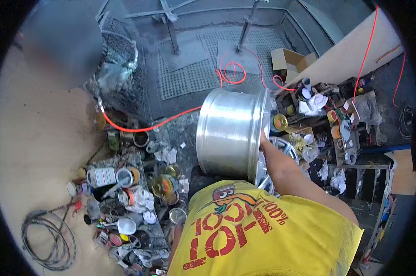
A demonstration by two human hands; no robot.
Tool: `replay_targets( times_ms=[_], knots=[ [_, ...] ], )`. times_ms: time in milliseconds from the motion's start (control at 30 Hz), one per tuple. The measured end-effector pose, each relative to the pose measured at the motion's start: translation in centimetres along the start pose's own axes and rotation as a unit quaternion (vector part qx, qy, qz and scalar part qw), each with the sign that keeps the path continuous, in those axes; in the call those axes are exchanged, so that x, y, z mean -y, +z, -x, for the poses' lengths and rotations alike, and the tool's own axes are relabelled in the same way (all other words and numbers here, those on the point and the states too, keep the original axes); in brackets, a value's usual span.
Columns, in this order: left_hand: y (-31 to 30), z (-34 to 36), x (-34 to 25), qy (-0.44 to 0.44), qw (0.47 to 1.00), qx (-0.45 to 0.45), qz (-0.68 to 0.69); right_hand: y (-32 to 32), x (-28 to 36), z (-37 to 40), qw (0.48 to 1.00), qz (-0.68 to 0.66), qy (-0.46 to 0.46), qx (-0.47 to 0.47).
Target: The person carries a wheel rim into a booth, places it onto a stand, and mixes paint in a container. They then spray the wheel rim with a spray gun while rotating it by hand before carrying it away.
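A bare silver alloy wheel rim [228, 131] lies on its side in front of my chest, its barrel turned to the left. My right hand [263, 141] reaches to its right-hand face and grips it at the flange; the fingers are mostly hidden behind the edge. Low beside my yellow shirt [263, 234], only a sliver of my left hand [176, 232] shows near a glass jar [177, 215], and its fingers cannot be made out. Partly covered by my right arm, a second spoked wheel [285, 149] sits lower down.
Cans, cups and crumpled paper crowd a bench [150, 221] at left. More tins and tape rolls fill a shelf [341, 133] at right. A red hose [157, 129] crosses behind the rim. Farther off are metal stands [245, 32] and a cardboard box [291, 62]. A coiled black hose [47, 244] lies lower left.
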State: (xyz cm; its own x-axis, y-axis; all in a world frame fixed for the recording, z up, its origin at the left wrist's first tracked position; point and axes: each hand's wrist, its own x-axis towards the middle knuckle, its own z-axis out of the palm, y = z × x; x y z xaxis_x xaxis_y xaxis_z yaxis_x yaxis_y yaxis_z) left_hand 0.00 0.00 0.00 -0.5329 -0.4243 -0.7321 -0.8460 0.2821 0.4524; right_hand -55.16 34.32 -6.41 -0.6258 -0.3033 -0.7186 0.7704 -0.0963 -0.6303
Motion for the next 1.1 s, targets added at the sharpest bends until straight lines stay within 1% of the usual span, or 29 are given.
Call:
replay_targets(
  times_ms=[67, 100, 233, 333, 400, 467, 500, 567, 633, 667, 700, 767, 800, 867, 900, 933, 1000, 1033, 1100],
  knots=[
    [-2.7, -2.7, -5.2, -0.007, 1.000, 0.028, 0.012, 0.0, 2.4, -1.2, 0.998, -0.042, -0.039, -0.032],
    [-4.0, -4.4, -7.6, -0.004, 0.999, 0.043, 0.014, 0.1, 4.1, -1.5, 0.997, -0.045, -0.044, -0.036],
    [-9.0, -12.8, -17.6, 0.041, 0.994, 0.099, 0.021, 0.4, 11.2, -3.3, 0.992, -0.066, -0.085, -0.068],
    [-13.1, -19.5, -27.8, 0.076, 0.988, 0.133, 0.031, 0.3, 16.4, -4.0, 0.988, -0.071, -0.105, -0.090],
    [-15.5, -24.8, -36.7, 0.158, 0.978, 0.136, -0.019, 0.0, 19.1, -4.5, 0.986, -0.076, -0.111, -0.098],
    [-16.0, -30.9, -45.6, 0.312, 0.940, 0.106, -0.091, 0.1, 21.3, -5.0, 0.985, -0.081, -0.111, -0.102],
    [-15.3, -33.9, -49.7, 0.404, 0.904, 0.109, -0.083, 0.0, 22.1, -5.6, 0.985, -0.084, -0.109, -0.103],
    [-13.0, -36.0, -59.1, 0.448, 0.890, 0.088, -0.008, -0.6, 23.1, -7.1, 0.985, -0.093, -0.102, -0.102],
    [-9.4, -37.0, -67.2, 0.423, 0.900, 0.106, 0.009, -1.6, 24.4, -9.3, 0.986, -0.101, -0.095, -0.096],
    [-6.8, -38.7, -69.9, 0.378, 0.904, 0.184, 0.081, -2.2, 25.3, -10.8, 0.986, -0.104, -0.091, -0.092],
    [-3.7, -41.2, -72.3, 0.327, 0.896, 0.260, 0.151, -3.0, 26.1, -12.2, 0.987, -0.108, -0.086, -0.087],
    [2.7, -45.3, -73.7, 0.258, 0.892, 0.265, 0.261, -4.9, 27.9, -15.2, 0.987, -0.113, -0.081, -0.079],
    [5.0, -46.3, -75.0, 0.224, 0.883, 0.263, 0.317, -6.0, 29.0, -16.4, 0.987, -0.115, -0.076, -0.076],
    [4.0, -42.1, -80.6, 0.133, 0.942, 0.204, 0.230, -8.3, 31.0, -18.2, 0.987, -0.121, -0.068, -0.076],
    [5.7, -42.3, -81.0, 0.202, 0.936, 0.177, 0.226, -9.2, 31.6, -18.6, 0.986, -0.128, -0.063, -0.080],
    [6.1, -41.9, -80.8, 0.192, 0.932, 0.201, 0.232, -9.9, 32.0, -19.2, 0.987, -0.128, -0.061, -0.081],
    [6.0, -41.0, -84.0, 0.196, 0.914, 0.245, 0.257, -11.2, 33.6, -20.4, 0.986, -0.131, -0.058, -0.082],
    [5.0, -39.4, -86.7, 0.154, 0.934, 0.237, 0.217, -11.8, 34.2, -20.8, 0.986, -0.132, -0.055, -0.084],
    [6.7, -41.4, -88.6, 0.180, 0.939, 0.227, 0.185, -12.9, 35.4, -21.6, 0.986, -0.134, -0.052, -0.088]
  ],
)
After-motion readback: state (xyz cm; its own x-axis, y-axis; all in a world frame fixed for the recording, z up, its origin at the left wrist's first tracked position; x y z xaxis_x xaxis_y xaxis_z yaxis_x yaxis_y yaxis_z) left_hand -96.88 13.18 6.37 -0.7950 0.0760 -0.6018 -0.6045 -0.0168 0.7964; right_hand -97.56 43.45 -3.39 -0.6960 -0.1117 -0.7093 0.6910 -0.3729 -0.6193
